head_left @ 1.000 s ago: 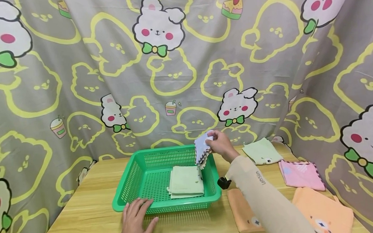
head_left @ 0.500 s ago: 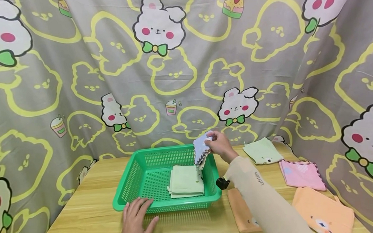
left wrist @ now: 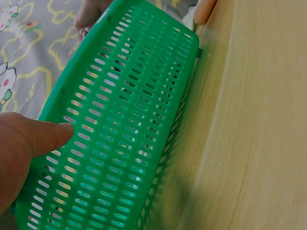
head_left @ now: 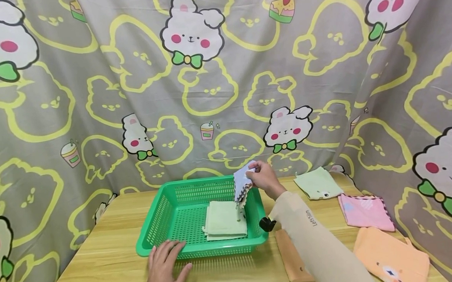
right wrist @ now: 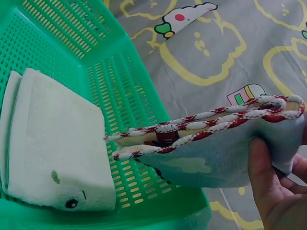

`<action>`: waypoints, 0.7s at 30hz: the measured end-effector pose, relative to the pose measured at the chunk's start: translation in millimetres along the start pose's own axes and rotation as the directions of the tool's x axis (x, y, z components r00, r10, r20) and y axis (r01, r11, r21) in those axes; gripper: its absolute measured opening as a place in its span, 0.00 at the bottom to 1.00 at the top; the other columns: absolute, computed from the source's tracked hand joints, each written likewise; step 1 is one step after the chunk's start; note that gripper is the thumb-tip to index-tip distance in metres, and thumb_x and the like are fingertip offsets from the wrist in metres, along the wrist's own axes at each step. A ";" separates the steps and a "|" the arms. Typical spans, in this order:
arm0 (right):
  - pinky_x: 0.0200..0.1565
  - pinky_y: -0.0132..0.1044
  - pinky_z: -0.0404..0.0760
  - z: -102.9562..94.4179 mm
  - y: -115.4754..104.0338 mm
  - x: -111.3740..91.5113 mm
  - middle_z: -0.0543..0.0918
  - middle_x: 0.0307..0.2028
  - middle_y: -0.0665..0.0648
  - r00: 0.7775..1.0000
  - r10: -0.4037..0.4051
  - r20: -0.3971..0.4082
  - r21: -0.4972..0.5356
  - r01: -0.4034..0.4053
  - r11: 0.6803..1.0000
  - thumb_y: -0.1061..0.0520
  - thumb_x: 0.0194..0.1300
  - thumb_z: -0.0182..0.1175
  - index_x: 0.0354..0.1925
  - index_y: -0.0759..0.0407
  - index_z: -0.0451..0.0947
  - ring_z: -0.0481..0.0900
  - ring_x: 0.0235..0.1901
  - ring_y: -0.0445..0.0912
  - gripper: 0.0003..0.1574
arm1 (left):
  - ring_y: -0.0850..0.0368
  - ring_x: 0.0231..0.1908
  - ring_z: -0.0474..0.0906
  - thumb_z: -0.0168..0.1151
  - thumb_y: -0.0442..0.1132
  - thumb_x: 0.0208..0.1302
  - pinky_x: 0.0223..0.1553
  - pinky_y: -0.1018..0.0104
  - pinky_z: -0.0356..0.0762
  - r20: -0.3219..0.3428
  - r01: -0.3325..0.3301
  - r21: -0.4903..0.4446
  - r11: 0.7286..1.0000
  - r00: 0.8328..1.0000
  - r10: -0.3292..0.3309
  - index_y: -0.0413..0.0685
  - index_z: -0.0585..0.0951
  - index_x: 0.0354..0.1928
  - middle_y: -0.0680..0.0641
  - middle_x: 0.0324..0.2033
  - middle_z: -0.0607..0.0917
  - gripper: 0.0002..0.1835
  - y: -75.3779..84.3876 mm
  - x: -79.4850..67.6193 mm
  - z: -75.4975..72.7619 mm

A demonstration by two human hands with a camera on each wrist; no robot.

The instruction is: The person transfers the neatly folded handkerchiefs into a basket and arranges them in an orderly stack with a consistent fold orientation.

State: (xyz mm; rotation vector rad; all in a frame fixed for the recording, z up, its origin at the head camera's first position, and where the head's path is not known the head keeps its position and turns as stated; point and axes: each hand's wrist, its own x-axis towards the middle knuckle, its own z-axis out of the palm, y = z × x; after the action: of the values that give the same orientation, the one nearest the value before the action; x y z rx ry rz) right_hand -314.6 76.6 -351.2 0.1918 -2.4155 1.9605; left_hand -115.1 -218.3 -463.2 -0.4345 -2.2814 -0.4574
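Head view, with the basket's middle as the dial's centre and twelve toward the curtain: nearest, at seven o'clock, the left hand rests on the near rim of the green basket, fingers spread and the thumb held apart; the left wrist view shows the thumb touching the outer wall, while its other fingers are hidden there. At four o'clock lies a brown-orange cloth, partly under the beige sleeve of the other arm. Farther out, between three and four, is a light orange cloth with a dark-centred motif. Inside the basket, toward three, a pale green folded cloth lies flat. Outside at three, well apart, sits a pink cloth with striped edging. Toward one to two, the right hand pinches a pale blue folded cloth, trimmed in red and white, over the basket's far right corner; whether its lower end touches anything is hard to tell. Beyond, near two, a light green cloth lies on the wooden table. Behind everything hangs the grey patterned curtain.
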 end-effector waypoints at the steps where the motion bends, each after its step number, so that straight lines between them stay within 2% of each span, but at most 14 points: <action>1: 0.29 0.35 0.81 0.3 0.2 0.0 0.70 0.38 0.61 1.000 -0.003 0.000 0.001 0.003 1.000 0.62 0.65 0.58 0.49 0.66 0.73 0.74 0.30 0.47 0.15 | 0.41 0.52 0.71 0.77 0.40 0.40 0.57 0.38 0.54 -0.002 -0.001 0.001 1.000 1.000 0.001 0.43 0.80 0.52 0.41 0.47 0.80 0.31 -0.1 -0.1 0.0; 7: 0.29 0.36 0.80 3.1 2.2 0.2 0.71 0.38 0.61 1.000 -0.001 -0.019 -0.003 0.001 1.000 0.64 0.63 0.58 0.47 0.64 0.75 0.75 0.31 0.48 0.13 | 0.41 0.52 0.71 0.77 0.40 0.40 0.53 0.35 0.56 -0.005 -0.002 0.003 1.000 1.000 0.002 0.44 0.81 0.52 0.41 0.47 0.81 0.31 0.0 0.3 0.1; 13: 0.29 0.35 0.80 6.3 3.8 -0.2 0.71 0.39 0.61 1.000 0.014 0.001 0.020 -0.014 1.000 0.67 0.61 0.56 0.50 0.65 0.76 0.74 0.33 0.49 0.17 | 0.41 0.52 0.71 0.78 0.40 0.39 0.51 0.35 0.56 0.000 0.004 0.003 1.000 1.000 -0.004 0.44 0.81 0.51 0.41 0.47 0.81 0.31 0.8 0.9 0.1; 21: 0.29 0.35 0.80 11.1 4.2 -1.3 0.77 0.42 0.63 1.000 0.003 0.012 0.034 -0.003 0.999 0.68 0.60 0.55 0.47 0.65 0.78 0.76 0.34 0.50 0.15 | 0.41 0.52 0.71 0.78 0.39 0.39 0.53 0.36 0.56 -0.002 0.008 0.000 1.000 1.000 -0.008 0.44 0.81 0.51 0.42 0.47 0.81 0.31 0.7 0.5 0.0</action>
State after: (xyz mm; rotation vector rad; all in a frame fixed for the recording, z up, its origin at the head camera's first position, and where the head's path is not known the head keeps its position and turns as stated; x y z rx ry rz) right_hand -313.1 66.7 -357.6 0.2018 -2.3925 2.0085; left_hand -115.1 -217.5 -462.7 -0.4244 -2.2819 -0.4613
